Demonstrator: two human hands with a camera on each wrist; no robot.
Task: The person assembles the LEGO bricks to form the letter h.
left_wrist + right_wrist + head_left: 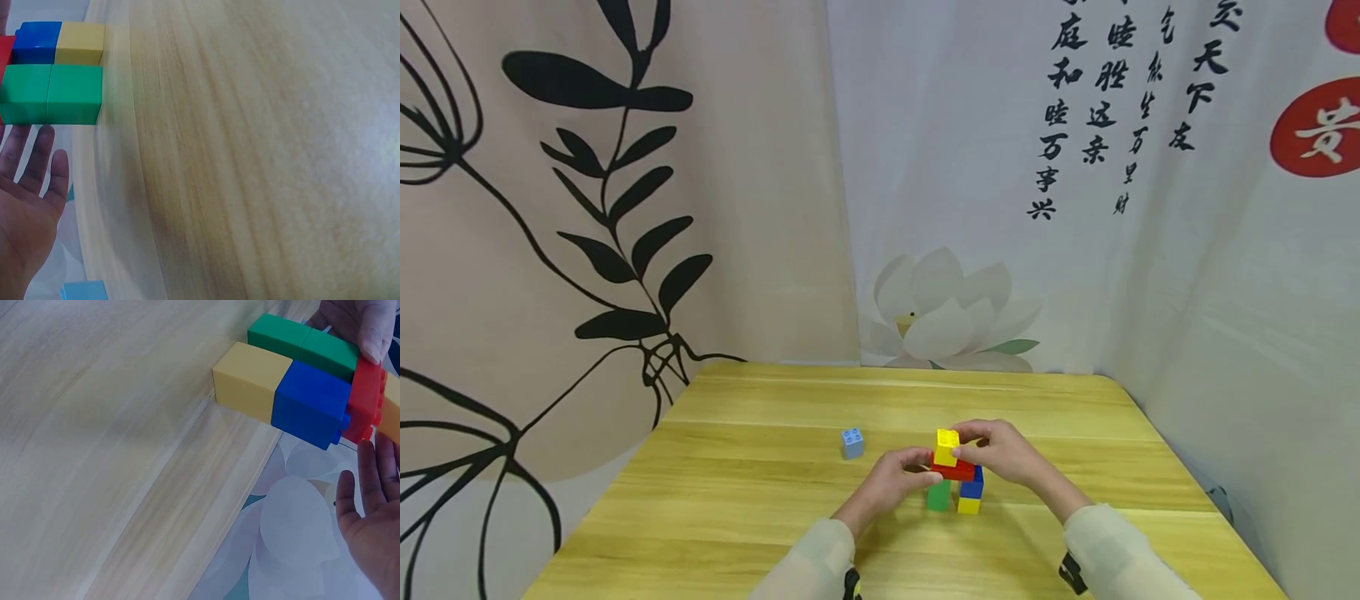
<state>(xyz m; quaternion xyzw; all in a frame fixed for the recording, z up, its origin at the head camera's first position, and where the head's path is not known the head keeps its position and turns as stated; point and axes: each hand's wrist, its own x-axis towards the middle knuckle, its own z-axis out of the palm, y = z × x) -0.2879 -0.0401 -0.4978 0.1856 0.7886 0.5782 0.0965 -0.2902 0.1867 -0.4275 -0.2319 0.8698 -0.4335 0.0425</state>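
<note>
Yellow block (946, 448) in right hand's (1002, 451) pinch

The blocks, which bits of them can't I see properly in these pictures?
The light-blue block: left wrist view, cut off by the bottom edge.
The top yellow block: right wrist view, cut off by the right edge.
The red block: left wrist view, mostly cut off by the left edge.
The green blocks: head view, the red block hides the upper one's top.

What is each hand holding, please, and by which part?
Left hand: the red block, by its left end. Right hand: the top yellow block, by its right side.
</note>
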